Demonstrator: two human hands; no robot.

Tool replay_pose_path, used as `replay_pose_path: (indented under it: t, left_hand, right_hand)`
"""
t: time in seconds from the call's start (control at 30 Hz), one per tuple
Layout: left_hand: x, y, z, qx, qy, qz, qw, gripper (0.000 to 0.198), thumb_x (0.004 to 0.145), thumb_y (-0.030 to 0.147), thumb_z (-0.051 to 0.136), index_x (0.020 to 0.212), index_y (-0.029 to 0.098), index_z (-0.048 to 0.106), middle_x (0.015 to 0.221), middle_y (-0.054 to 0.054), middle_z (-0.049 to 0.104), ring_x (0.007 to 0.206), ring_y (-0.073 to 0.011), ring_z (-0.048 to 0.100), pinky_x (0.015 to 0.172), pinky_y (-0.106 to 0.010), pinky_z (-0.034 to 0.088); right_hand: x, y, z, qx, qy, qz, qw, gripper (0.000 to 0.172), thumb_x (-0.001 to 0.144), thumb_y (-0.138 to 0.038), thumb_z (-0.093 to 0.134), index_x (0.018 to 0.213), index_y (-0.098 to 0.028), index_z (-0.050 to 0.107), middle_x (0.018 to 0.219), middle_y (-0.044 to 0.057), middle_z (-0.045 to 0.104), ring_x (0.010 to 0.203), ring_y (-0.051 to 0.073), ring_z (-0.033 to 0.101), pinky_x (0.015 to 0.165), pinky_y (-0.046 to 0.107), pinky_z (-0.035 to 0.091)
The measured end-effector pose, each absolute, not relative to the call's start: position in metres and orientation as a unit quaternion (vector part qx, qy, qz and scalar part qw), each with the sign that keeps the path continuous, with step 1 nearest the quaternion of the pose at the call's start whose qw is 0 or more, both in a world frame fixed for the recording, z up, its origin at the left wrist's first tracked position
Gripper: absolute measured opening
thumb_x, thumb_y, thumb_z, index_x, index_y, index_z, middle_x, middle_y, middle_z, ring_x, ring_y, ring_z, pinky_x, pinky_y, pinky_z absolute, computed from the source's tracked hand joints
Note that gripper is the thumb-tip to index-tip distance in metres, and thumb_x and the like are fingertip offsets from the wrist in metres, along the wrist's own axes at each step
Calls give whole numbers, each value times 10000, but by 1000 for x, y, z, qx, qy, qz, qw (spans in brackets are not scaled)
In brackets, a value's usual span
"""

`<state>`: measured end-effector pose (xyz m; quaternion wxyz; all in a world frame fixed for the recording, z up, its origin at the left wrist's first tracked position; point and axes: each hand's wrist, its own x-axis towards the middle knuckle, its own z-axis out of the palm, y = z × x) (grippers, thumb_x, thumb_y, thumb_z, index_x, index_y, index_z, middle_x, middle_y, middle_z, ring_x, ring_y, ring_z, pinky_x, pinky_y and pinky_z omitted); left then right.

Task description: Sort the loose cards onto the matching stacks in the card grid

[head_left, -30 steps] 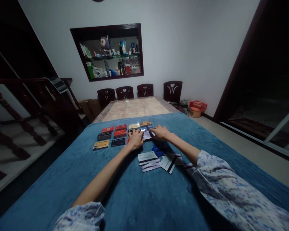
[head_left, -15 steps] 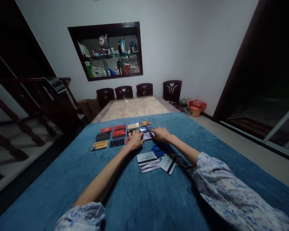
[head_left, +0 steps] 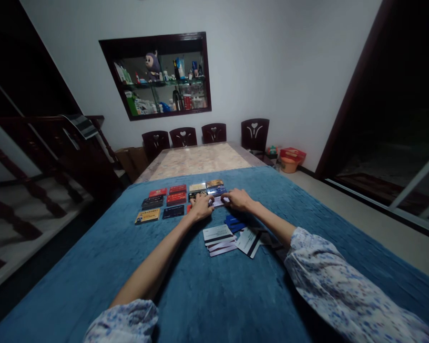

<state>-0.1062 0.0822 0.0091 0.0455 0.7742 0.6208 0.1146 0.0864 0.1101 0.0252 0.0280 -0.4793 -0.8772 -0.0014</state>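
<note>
Rows of cards lie on the blue cloth, among them a yellow card (head_left: 148, 216), a dark card (head_left: 173, 211) and a red stack (head_left: 176, 198). At the right end of the rows is a whitish card (head_left: 218, 201), with a blue card (head_left: 216, 190) just beyond it. My left hand (head_left: 201, 206) touches the whitish card's left side and partly covers a red card. From the right, my right hand (head_left: 238, 199) has its fingertips at the same card's other side. Nearer me lie loose white cards (head_left: 219, 236) and blue cards (head_left: 235, 223), partly overlapping.
The blue cloth (head_left: 103, 267) covers the near part of the table. Beyond it shows the bare marble-like tabletop (head_left: 203, 158), with dark chairs (head_left: 254, 135) behind. An orange bucket (head_left: 289, 165) stands on the floor at right.
Both hands stay at the whitish card, with only slight finger shifts. The view has moved very slightly.
</note>
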Motion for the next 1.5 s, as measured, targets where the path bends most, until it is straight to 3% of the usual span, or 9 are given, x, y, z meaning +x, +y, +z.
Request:
replay_pose_path:
  t: [0.23, 0.57, 0.9, 1.5]
  left_hand:
    - [-107, 80, 9, 782, 614, 102, 30, 246, 843, 254, 598, 1089, 254, 603, 1209, -78, 610, 1189, -310, 430, 934, -478, 336]
    - [-106, 58, 13, 801, 581, 137, -37, 257, 870, 224, 598, 1126, 233, 615, 1225, -87, 622, 1190, -298, 433, 991, -510, 288]
    - [-85, 30, 16, 828, 525, 196, -15, 287, 858, 183, 610, 1131, 240, 677, 1206, -77, 668, 1228, -303, 410, 993, -532, 274]
    - [-63, 14, 9, 869, 475, 125, 65, 236, 817, 310, 631, 1006, 204, 723, 1199, -82, 679, 1252, -358, 413, 1019, -584, 275]
  right_hand:
    - [87, 106, 25, -475, -880, -16, 21, 343, 914, -281, 538, 1239, -320, 639, 1212, 96, 670, 1125, 287, 590, 883, 390, 424]
    - [107, 98, 32, -479, -876, -37, 37, 441, 902, -270, 551, 1340, -310, 580, 1210, 90, 683, 1118, 267, 586, 854, 347, 411]
    - [141, 71, 34, -468, -880, -30, 74, 293, 911, -233, 541, 1153, -253, 704, 1145, 82, 709, 1071, 250, 565, 800, 313, 378]
    - [159, 56, 19, -398, -915, 54, 42, 367, 801, -296, 668, 1164, -269, 716, 1221, 68, 674, 1073, 265, 555, 913, 354, 408]
